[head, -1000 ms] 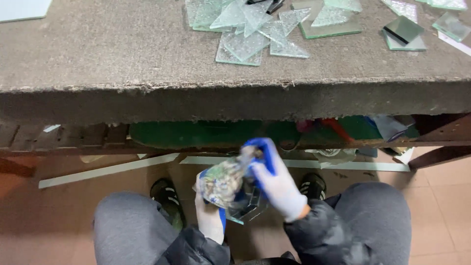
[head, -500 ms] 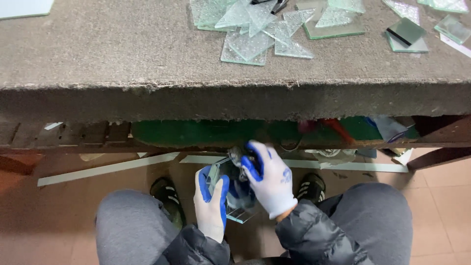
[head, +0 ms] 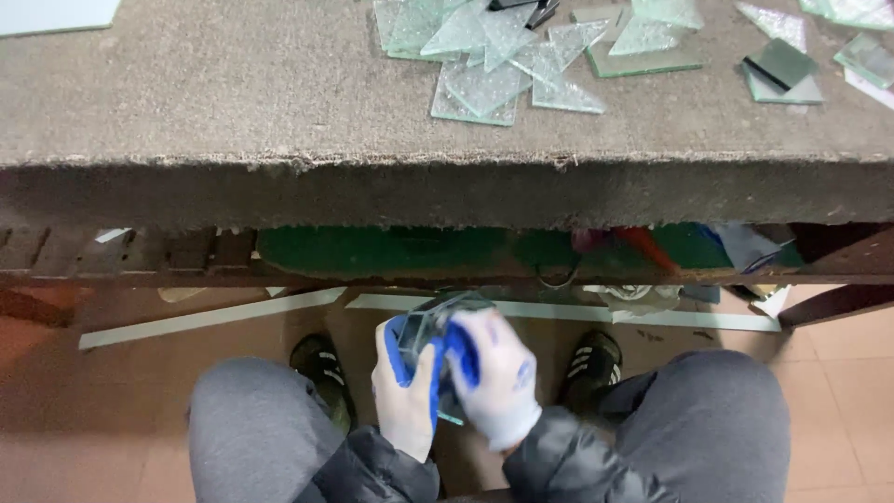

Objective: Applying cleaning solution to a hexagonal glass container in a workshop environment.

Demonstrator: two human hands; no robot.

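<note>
Holding a piece of clear glass [head: 445, 321] between both gloved hands, low between the knees [head: 256, 419] and under the bench edge [head: 447, 191]. Left hand [head: 407, 396] wraps the glass from the left, fingers curled shut round it, blue palm coating showing. Right hand [head: 492, 377] covers the glass from the right and top, fingers closed over it. Glass mostly hidden by the gloves; only the upper curved edge and a lower corner show.

Against half a second ago: hands have pulled tighter together, right hand now folded over the glass where before its fingers were spread higher. A second ago the glass was lifted up and more in the open; it now sits lower and more covered.

Outward: black shoes [head: 321, 373] on the tiled floor [head: 74, 447] either side of the hands. Pale strips [head: 205, 317] lie on the floor ahead of the feet. A shelf [head: 400, 251] with green sheet and odd clutter runs under the bench. Bench top holds a scatter of cut glass pieces [head: 484, 56], well apart from the hands. Open room lies between the thighs and toward the floor; bench edge overhangs just ahead.
</note>
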